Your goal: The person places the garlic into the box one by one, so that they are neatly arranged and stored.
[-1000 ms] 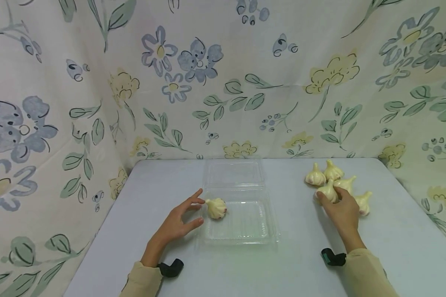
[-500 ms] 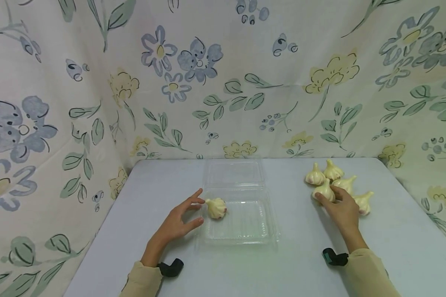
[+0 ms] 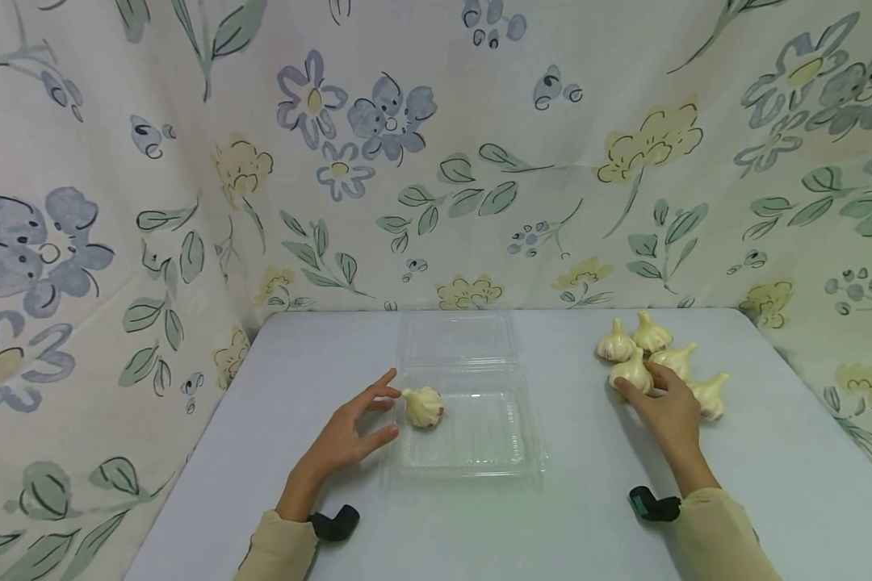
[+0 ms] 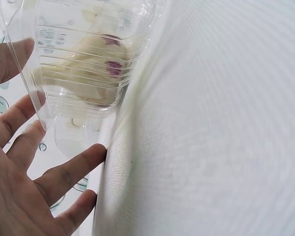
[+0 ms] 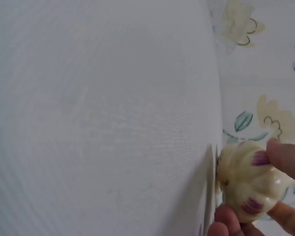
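My right hand (image 3: pixel 664 415) holds a garlic bulb (image 3: pixel 630 375) between thumb and fingers at the right of the table. Purple streaks mark that bulb in the right wrist view, where it stays low beside the tabletop. Several more pale garlic bulbs (image 3: pixel 616 342) sit close around it. At the middle of the table lies a clear plastic clamshell container (image 3: pixel 472 444), its lid folded back. One garlic bulb (image 3: pixel 424 407) rests inside at the left. My left hand (image 3: pixel 341 436) is spread at the container's left rim, and its fingers (image 4: pixel 19 115) touch the clear edge in the left wrist view.
A white table (image 3: pixel 574 516) carries everything. Flowered cloth (image 3: pixel 421 226) hangs behind it and along both sides. The container's lid (image 3: pixel 456 340) lies toward the back edge. Black wrist cameras (image 3: pixel 336 524) are strapped below both hands.
The right hand's garlic bulb has shifted slightly left, a little away from the bulb behind it. My left hand and the container have stayed put.
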{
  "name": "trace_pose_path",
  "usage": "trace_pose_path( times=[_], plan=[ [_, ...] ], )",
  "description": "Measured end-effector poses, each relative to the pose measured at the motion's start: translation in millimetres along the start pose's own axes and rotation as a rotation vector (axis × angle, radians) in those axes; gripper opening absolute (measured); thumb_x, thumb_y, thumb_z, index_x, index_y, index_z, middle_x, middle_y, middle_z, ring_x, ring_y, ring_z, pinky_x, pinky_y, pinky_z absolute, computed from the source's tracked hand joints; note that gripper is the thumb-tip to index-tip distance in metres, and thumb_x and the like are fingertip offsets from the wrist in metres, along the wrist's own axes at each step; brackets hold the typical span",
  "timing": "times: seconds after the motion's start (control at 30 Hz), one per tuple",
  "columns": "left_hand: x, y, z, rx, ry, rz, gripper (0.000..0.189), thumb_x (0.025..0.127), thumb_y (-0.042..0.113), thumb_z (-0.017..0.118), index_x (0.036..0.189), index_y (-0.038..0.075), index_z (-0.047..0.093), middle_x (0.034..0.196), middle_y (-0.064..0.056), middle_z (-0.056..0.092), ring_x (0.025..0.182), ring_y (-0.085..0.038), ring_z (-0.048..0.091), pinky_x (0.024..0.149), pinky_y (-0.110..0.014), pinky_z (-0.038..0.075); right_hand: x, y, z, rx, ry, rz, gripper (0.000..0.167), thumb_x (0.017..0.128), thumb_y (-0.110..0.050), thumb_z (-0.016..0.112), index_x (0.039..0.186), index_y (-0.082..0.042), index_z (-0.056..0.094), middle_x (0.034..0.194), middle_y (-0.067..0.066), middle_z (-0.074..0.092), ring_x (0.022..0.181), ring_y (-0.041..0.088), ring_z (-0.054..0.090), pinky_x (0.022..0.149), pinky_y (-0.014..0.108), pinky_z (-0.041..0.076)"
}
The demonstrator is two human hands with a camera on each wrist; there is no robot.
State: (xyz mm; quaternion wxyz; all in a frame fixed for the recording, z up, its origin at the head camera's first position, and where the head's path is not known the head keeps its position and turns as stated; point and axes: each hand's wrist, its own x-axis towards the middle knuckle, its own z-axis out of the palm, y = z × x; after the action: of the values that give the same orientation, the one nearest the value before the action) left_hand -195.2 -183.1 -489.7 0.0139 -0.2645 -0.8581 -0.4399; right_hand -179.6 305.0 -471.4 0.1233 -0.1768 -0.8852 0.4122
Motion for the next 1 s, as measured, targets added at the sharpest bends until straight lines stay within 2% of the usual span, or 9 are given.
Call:
trace_pose_path(
  times=[0.07,0.13,0.2,0.27,0.43,0.6,0.8,1.0],
  plan=[
    [-0.3,-0.3,0.3,0.000,0.001,0.003,0.054,0.093,0.022,0.074,0.143,0.022,0.053,0.160,-0.005,0.045,0.127,-0.033,0.064,0.109,-0.070,0.038,-0.2,-1.4,-0.2,0.000,0.018,-0.015,0.072,0.091,-0.044,0.074,0.146,-0.004,0.052,0.135,0.030,0.061,0.096,0.028,0.068,0.067,0.017,0.042],
    [-1.0,-0.5,0.2,0.001,0.001,0.008,0.052,0.093,0.022,0.074,0.141,0.021,0.055,0.163,-0.003,0.041,0.126,-0.033,0.065,0.109,-0.069,0.040,-0.4,-3.6,-0.3,0.008,0.029,-0.025,0.070,0.091,-0.043,0.075,0.146,-0.006,0.053,0.135,0.029,0.062,0.083,0.012,0.064,0.064,0.016,0.043],
    [-1.7,-0.7,0.3,0.003,0.002,0.015,0.050,0.093,0.021,0.074,0.139,0.021,0.055,0.165,-0.002,0.037,0.125,-0.033,0.065,0.108,-0.069,0.040,-0.7,-6.5,-0.5,0.019,0.026,-0.022,0.070,0.090,-0.044,0.075,0.147,-0.008,0.053,0.136,0.028,0.062,0.077,-0.001,0.055,0.062,0.016,0.044],
    [-2.2,-0.7,0.3,0.004,0.001,0.018,0.048,0.093,0.021,0.074,0.137,0.022,0.056,0.167,-0.001,0.034,0.125,-0.033,0.066,0.107,-0.069,0.041,-1.6,-9.9,-0.5,0.040,0.009,-0.015,0.072,0.090,-0.046,0.075,0.148,-0.010,0.052,0.138,0.028,0.060,0.074,-0.008,0.050,0.061,0.017,0.045],
    [-1.9,-0.6,0.9,0.007,0.001,0.003,0.050,0.093,0.023,0.074,0.139,0.028,0.054,0.165,0.000,0.037,0.126,-0.032,0.065,0.109,-0.070,0.039,-3.9,-18.1,-0.6,0.085,-0.034,0.002,0.076,0.091,-0.050,0.074,0.151,-0.013,0.049,0.143,0.025,0.057,0.077,-0.010,0.049,0.061,0.018,0.049],
    [-3.1,0.8,1.0,-0.005,-0.001,-0.011,0.048,0.093,0.025,0.074,0.138,0.023,0.056,0.167,0.006,0.033,0.127,-0.032,0.064,0.110,-0.069,0.039,-5.5,-23.9,0.8,0.101,-0.063,-0.017,0.075,0.091,-0.050,0.073,0.152,-0.014,0.048,0.143,0.023,0.057,0.079,-0.013,0.049,0.062,0.019,0.049],
    [-3.4,2.0,0.9,-0.008,-0.003,-0.016,0.048,0.093,0.024,0.075,0.137,0.021,0.057,0.167,0.008,0.032,0.127,-0.032,0.064,0.110,-0.070,0.038,-9.5,-29.4,6.3,0.132,-0.104,-0.084,0.073,0.092,-0.047,0.073,0.151,-0.012,0.048,0.140,0.021,0.060,0.082,-0.011,0.052,0.065,0.020,0.050],
    [-2.8,0.8,0.7,-0.007,-0.006,-0.015,0.048,0.093,0.024,0.074,0.138,0.023,0.056,0.167,0.006,0.033,0.128,-0.031,0.064,0.110,-0.070,0.038,-14.5,-35.8,14.5,0.206,-0.121,-0.180,0.066,0.093,-0.035,0.076,0.148,-0.007,0.051,0.133,0.018,0.062,0.084,-0.005,0.056,0.066,0.017,0.050]
  ],
)
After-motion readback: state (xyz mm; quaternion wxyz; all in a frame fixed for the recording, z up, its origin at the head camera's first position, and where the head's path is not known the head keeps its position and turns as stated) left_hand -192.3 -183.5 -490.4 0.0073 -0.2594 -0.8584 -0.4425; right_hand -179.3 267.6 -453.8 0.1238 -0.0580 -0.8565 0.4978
